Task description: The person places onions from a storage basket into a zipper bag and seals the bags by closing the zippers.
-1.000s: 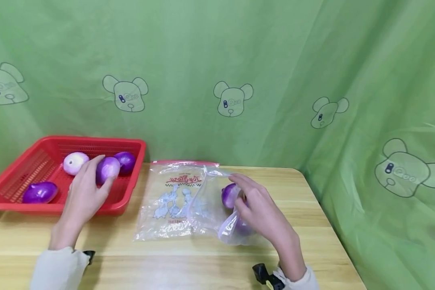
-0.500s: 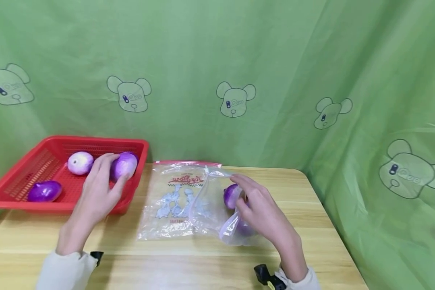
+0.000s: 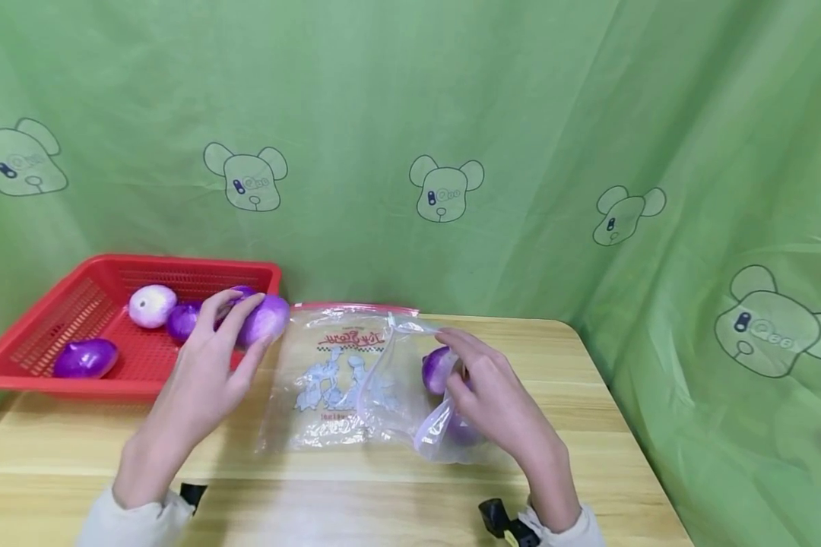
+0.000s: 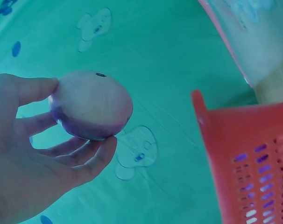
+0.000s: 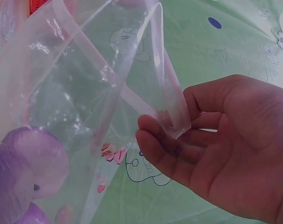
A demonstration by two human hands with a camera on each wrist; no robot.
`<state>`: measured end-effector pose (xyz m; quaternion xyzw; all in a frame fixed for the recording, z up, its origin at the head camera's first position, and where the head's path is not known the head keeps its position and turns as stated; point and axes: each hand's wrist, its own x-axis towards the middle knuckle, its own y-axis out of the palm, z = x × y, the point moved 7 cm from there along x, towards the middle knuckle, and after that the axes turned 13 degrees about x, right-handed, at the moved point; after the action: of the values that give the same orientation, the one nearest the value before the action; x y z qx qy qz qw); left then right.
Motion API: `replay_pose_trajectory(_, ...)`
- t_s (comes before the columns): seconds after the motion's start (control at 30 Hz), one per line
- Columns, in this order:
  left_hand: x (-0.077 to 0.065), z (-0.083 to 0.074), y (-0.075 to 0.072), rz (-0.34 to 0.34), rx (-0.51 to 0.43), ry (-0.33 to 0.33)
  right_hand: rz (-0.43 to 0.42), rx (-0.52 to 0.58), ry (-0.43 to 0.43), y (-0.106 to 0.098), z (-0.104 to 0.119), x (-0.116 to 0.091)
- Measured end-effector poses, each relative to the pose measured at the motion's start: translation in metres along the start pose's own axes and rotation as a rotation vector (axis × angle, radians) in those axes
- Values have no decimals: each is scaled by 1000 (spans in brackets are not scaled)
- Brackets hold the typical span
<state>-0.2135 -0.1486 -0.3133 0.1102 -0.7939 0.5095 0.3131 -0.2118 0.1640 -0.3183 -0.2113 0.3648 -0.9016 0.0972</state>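
My left hand (image 3: 201, 384) grips a purple onion (image 3: 267, 319) between thumb and fingers, over the right rim of the red basket (image 3: 178, 263). In the left wrist view this onion (image 4: 92, 105) is pale on one side, with a dark spot on top. At the centre right, my right hand (image 3: 499, 399) pinches the edge of a clear plastic bag (image 3: 397, 399), keeping its mouth raised. Several purple onions (image 5: 38, 161) show inside that bag in the right wrist view. Part of the bag is hidden behind the hand.
Several onions stay in the basket, including a whitish one (image 3: 153, 306) and a purple one (image 3: 85, 358). A flat printed zip bag (image 3: 335, 365) with a red top strip lies on the wooden table (image 3: 301, 501). A green curtain (image 3: 356, 99) hangs behind and right.
My left hand has carried the onion rightward from inside the basket to above its right rim, uncovering another purple onion there. My right hand keeps its pinch on the bag, nearly still.
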Motion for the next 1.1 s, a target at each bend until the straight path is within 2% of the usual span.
replay_pose_trajectory(0.37, -5, -38, -3, -1, -53, 101, 1, 13, 5, 2, -2, 0)
replay_pose_trajectory(0.63, -10, -60, -2, -13, -70, 176, 5, 16, -7, 3, -1, 1)
replay_pose_trajectory(0.9, -14, -77, 10, 11, -90, 232, 6, 33, -13, 4, 1, 2)
replay_pose_trajectory(1.1, -20, -90, 23, 60, -71, 258, 13, 31, -10, 5, 1, 2)
